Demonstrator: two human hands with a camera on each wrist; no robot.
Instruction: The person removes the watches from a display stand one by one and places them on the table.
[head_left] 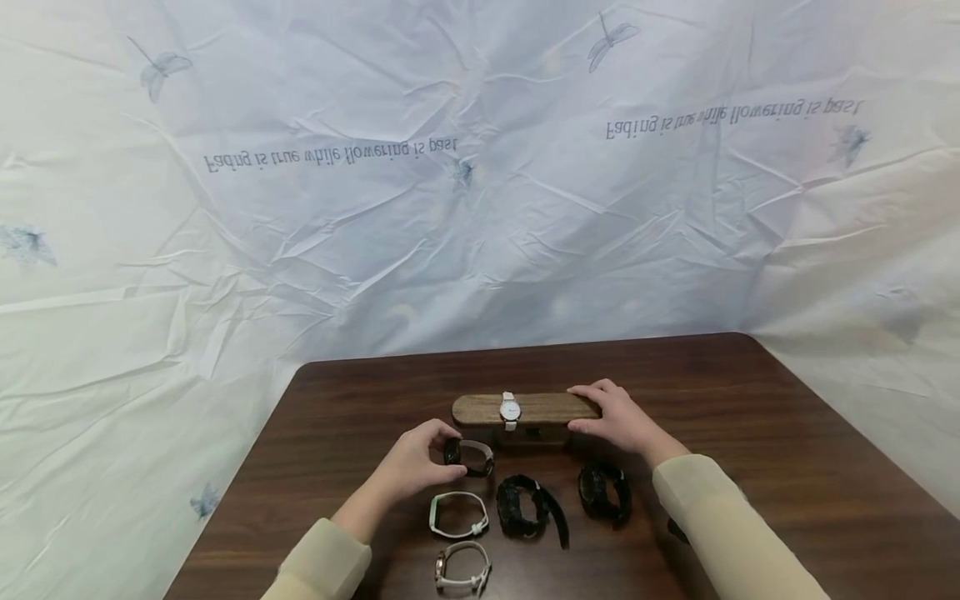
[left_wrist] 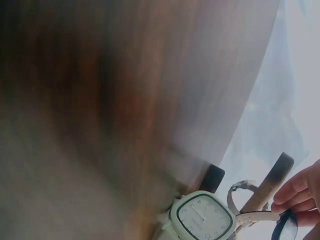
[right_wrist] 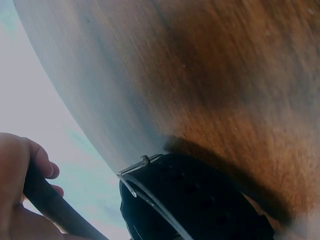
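Note:
A long wooden watch stand [head_left: 547, 408] lies across the middle of the dark table [head_left: 787, 467], with a white watch [head_left: 510, 410] strapped around it. My right hand [head_left: 611, 417] grips the stand's right end, fingers on top and thumb in front; the right wrist view shows those fingers [right_wrist: 25, 165] curled round the stand's edge [right_wrist: 55, 207]. My left hand [head_left: 420, 458] pinches a dark-faced watch with a grey strap [head_left: 470, 457] just in front of the stand's left end. In the left wrist view the fingertips [left_wrist: 300, 192] hold that watch [left_wrist: 285, 227] near the stand [left_wrist: 274, 180].
Loose watches lie nearer to me: a mint-green one [head_left: 457, 514] [left_wrist: 204, 216], a black one with its strap open [head_left: 527, 507], another black one [head_left: 603, 490] [right_wrist: 195, 205] and a pale pink one [head_left: 461, 568]. A crinkled white printed sheet [head_left: 480, 208] hangs behind and beside the table.

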